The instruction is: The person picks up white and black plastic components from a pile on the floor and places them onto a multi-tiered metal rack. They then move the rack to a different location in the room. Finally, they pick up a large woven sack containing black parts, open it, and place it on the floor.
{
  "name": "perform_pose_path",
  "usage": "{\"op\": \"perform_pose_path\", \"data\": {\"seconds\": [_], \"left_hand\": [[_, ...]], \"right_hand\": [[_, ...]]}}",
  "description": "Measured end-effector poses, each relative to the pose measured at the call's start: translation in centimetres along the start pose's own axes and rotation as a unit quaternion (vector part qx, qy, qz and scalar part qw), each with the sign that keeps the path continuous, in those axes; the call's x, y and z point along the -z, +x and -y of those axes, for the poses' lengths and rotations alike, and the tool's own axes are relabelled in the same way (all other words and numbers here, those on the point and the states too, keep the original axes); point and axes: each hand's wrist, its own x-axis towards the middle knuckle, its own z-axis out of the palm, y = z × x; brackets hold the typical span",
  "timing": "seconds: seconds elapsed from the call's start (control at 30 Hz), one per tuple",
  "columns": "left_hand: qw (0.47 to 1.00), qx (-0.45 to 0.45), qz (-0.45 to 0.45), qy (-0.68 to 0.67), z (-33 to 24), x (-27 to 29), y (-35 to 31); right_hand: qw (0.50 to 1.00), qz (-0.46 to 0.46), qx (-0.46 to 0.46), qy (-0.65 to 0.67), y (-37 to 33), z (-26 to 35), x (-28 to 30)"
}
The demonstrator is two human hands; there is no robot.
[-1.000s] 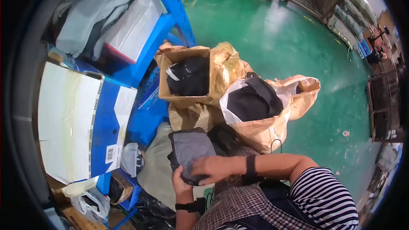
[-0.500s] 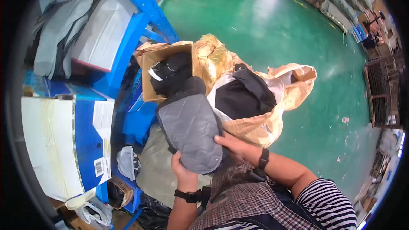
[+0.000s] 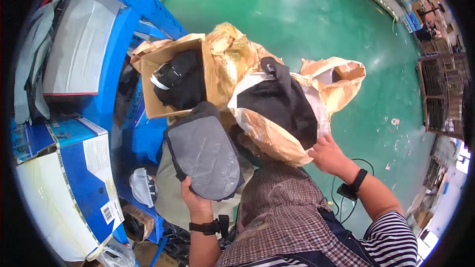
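My left hand (image 3: 197, 200) is closed around the near end of a flat grey oblong fabric piece (image 3: 203, 153). The piece has rounded ends, a creased surface and a dark edging, and tilts up in front of me. To the right, my right hand (image 3: 332, 157) pinches the near right rim of a brown paper bag (image 3: 267, 136) with a white lining. Black fabric (image 3: 277, 104) fills the bag, one strip standing up at its far side. Left of the bag, a cardboard box (image 3: 150, 91) holds black fabric pieces (image 3: 185, 81) with a white edge showing.
Blue metal racking (image 3: 111, 54) runs along the left, carrying a blue and white carton (image 3: 74, 188) and grey sheets (image 3: 34, 54). Crumpled yellowish plastic (image 3: 230, 59) lies between box and bag. A dark cable (image 3: 341, 202) hangs by my right wrist. Green floor (image 3: 297, 24) stretches beyond.
My right hand has left the grey fabric piece and moved right to the paper bag's rim. The left hand keeps the piece, now shifted slightly left and turned to a smoother face.
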Motion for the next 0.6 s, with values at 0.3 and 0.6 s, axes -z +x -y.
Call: {"op": "perform_pose_path", "data": {"seconds": [0.3,0.6], "left_hand": [[0.998,0.032,-0.007,-0.056,0.6,1.5,-0.3],[0.999,-0.013,-0.01,-0.03,-0.5,-2.0,-1.0]], "right_hand": [[0.931,-0.082,-0.021,0.356,4.8,-0.7,-2.3],[0.949,-0.128,-0.268,0.107,9.6,-3.0,-4.1]]}}
